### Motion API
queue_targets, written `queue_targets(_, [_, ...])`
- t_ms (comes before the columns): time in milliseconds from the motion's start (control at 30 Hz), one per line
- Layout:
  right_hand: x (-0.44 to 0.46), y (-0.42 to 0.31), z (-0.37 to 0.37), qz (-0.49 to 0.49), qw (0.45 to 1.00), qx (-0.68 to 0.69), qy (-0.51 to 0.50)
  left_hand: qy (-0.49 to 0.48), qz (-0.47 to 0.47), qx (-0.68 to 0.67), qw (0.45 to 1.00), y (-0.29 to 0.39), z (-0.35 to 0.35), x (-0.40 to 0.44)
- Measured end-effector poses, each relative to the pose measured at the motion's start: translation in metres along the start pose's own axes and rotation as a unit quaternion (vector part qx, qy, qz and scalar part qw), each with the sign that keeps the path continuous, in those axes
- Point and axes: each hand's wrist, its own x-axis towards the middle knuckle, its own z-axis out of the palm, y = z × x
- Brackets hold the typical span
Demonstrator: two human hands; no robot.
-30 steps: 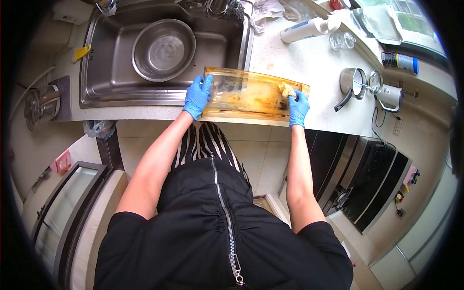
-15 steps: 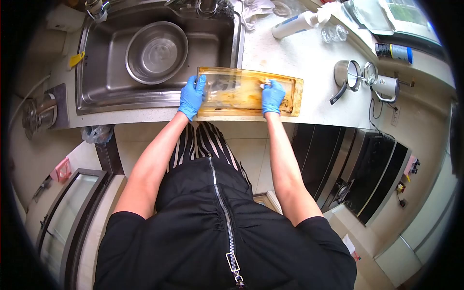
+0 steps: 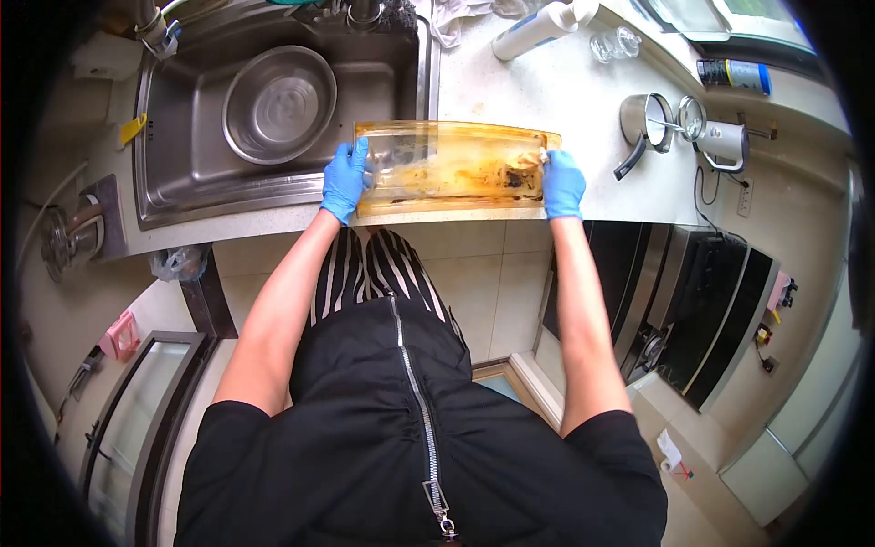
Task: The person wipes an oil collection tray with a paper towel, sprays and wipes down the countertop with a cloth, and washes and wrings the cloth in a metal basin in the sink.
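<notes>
Our gloved left hand (image 3: 344,184) gripped one end of a stained, see-through panel (image 3: 447,178) lying over sink (image 3: 273,195) and counter (image 3: 515,98); our right hand (image 3: 564,189) pinched a pale wad (image 3: 530,161) against its other end.

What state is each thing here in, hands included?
Panel: stained brown, darkest near its right end.
Left hand: blue-gloved, gripping the panel's left end.
Right hand: blue-gloved, holding the wad at the panel's right end.
Wad: crumpled.
Basin: face up in the sink.
Pot: uncovered.
</notes>
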Motion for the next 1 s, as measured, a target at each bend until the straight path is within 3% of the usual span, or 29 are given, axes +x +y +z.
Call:
queue_targets(33, [0.006,0.008,0.011,-0.002,1.000,0.002,-0.002,0.002,-0.002,0.001,1.000,0.004,0.001,-0.003])
queue_targets(100, [0.010,0.011,0.031,-0.094,0.985,-0.116,-0.083,0.000,-0.034,-0.027,0.999,0.009,0.001,-0.007])
queue_targets(200, [-0.007,0.020,0.037,-0.142,0.975,-0.109,-0.130,0.005,-0.031,-0.055,0.998,0.008,0.002,-0.007])
queue_targets(267, [-0.025,0.021,0.030,-0.118,0.978,-0.107,-0.134,0.005,-0.035,-0.059,0.998,0.009,0.003,-0.008])
queue_targets(367, [-0.041,0.020,0.030,0.016,0.970,-0.021,-0.240,0.012,-0.037,-0.060,0.997,0.013,0.004,-0.008])
queue_targets(467, [-0.045,-0.001,0.035,0.065,0.979,-0.008,-0.192,0.020,-0.036,-0.050,0.998,0.012,0.004,-0.007])
queue_targets(500, [-0.045,-0.013,0.029,0.114,0.973,0.025,-0.197,0.024,-0.039,-0.044,0.998,0.010,0.005,-0.007])
queue_targets(567, [-0.043,-0.066,0.003,0.050,0.980,0.074,-0.179,0.019,-0.036,-0.041,0.998,0.012,0.005,-0.007])
queue_targets(633, [-0.053,-0.123,0.012,0.052,0.979,0.074,-0.180,0.018,-0.031,-0.037,0.999,0.011,0.003,-0.007])
queue_targets(733, [-0.059,-0.186,-0.001,0.026,0.960,0.210,-0.182,0.001,-0.044,-0.066,0.997,0.005,0.005,-0.005])
queue_targets(800, [-0.055,-0.182,-0.011,0.064,0.922,0.321,-0.205,0.013,-0.019,-0.009,1.000,0.006,0.002,-0.003])
queue_targets(867, [-0.041,-0.139,-0.026,0.071,0.908,0.381,-0.158,0.014,-0.026,-0.019,0.999,0.010,0.004,-0.005])
queue_targets(933, [-0.020,-0.079,-0.034,0.210,0.854,0.425,-0.213,-0.003,-0.042,-0.038,0.998,0.010,0.003,-0.006])
queue_targets(1000, [-0.011,-0.030,-0.014,0.176,0.953,0.237,-0.065,-0.003,-0.037,-0.039,0.999,0.009,0.003,-0.005])
